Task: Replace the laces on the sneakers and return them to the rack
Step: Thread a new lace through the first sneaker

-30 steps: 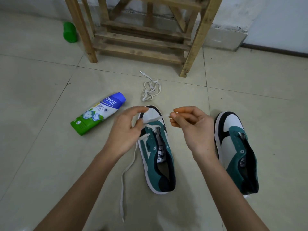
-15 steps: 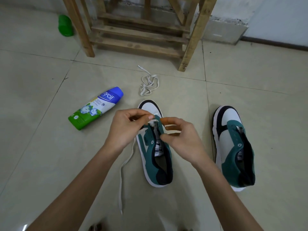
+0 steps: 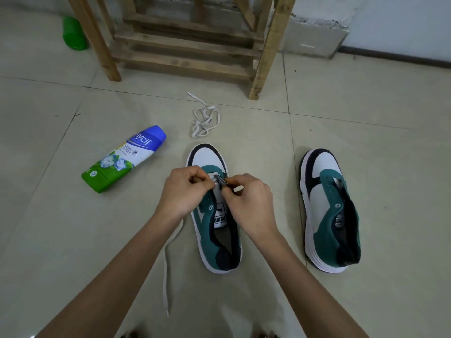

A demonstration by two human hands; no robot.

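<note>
Since a second ago our hands have dropped together onto the front eyelets of the teal, white and black canvas sneaker [image 3: 211, 242] on the tiled floor [image 3: 366, 142]. Our left hand [image 3: 183, 191] pinches the flat white lace [image 3: 165, 269] taut so our right hand [image 3: 249, 203], pinching its tip, can thread it; the tail trails left.

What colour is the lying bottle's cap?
The plastic bottle's rounded cap is blue; head view.

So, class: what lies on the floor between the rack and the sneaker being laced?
A loose white lace, bunched up; the head view shows it.
</note>
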